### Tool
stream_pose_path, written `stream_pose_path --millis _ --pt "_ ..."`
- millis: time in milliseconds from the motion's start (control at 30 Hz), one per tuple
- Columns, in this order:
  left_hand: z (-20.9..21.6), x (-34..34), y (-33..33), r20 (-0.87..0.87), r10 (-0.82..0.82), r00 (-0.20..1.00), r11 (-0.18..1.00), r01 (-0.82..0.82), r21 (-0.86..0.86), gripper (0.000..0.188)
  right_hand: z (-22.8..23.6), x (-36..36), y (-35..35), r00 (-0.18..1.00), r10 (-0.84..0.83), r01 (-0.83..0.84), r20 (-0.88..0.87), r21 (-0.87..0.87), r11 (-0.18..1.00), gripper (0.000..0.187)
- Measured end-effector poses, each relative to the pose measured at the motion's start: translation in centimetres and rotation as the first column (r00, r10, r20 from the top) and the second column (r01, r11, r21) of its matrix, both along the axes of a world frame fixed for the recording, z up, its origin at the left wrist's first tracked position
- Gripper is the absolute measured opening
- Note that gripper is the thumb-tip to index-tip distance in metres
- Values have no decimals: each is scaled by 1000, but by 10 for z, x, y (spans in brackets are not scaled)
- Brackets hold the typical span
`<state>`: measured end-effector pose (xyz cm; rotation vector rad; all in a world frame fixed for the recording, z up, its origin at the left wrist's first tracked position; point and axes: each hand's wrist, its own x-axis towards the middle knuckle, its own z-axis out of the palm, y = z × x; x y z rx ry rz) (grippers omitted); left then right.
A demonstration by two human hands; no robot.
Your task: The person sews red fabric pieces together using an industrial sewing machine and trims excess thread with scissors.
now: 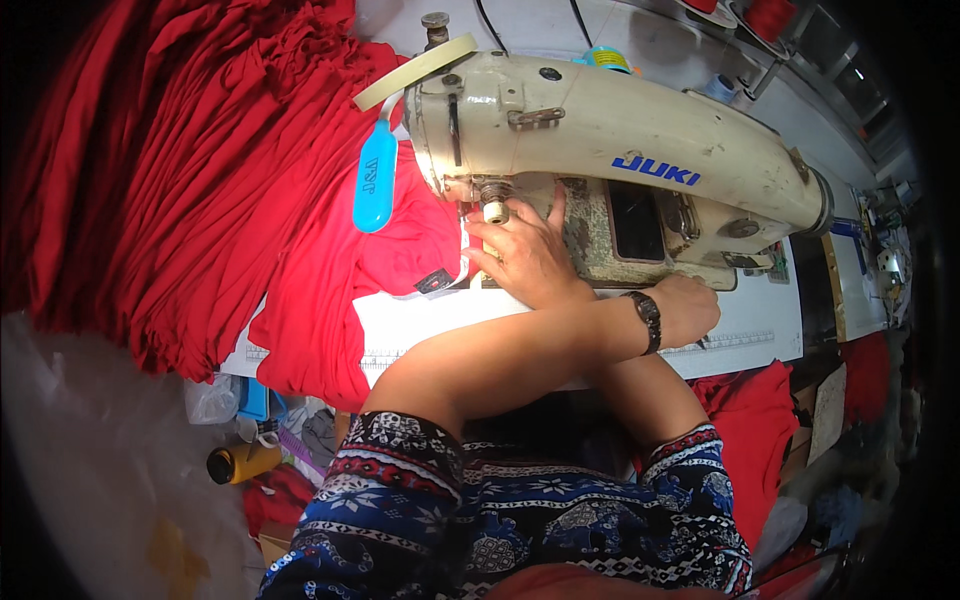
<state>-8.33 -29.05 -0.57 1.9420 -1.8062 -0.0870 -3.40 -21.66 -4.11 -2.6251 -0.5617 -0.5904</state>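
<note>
I seem to be lining up the red fabric (405,235), which lies at the needle end of the sewing machine (580,120). My right hand (535,258) is spread, fingers at the white strip (464,250); my left hand (685,308) is curled, on what I can't tell. Next calls for keeping that edge straight, I judge.

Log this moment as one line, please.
right hand: fingers spread at narrow white edging on red cloth | left hand: curled near cream metal sewing machine | arms: left crossed over right
</note>
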Motion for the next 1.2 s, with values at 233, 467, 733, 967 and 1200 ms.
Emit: stream_pose_path --millis 233,467,733,967,1200 --pt "17 -1 117 -10 -20 1000 959 16 -282 14 -4 -3 -8 996 35 -35 78 -4 999 29" --pt "18 28 254 119 520 846 847 -493 -201 37 -11 2 -11 983 146 -150 108 34 988 21" --pt "-2 46 282 120 598 793 797 -571 -199 16 16 -7 -11 948 319 -319 21 73 945 25" --pt "-2 77 270 -306 586 750 748 -646 -151 39 -7 18 -12 975 223 -207 2 389 898 18" --pt "-8 102 282 -684 574 451 725 -669 168 31 -5 22 -5 975 191 -108 -112 513 852 15"
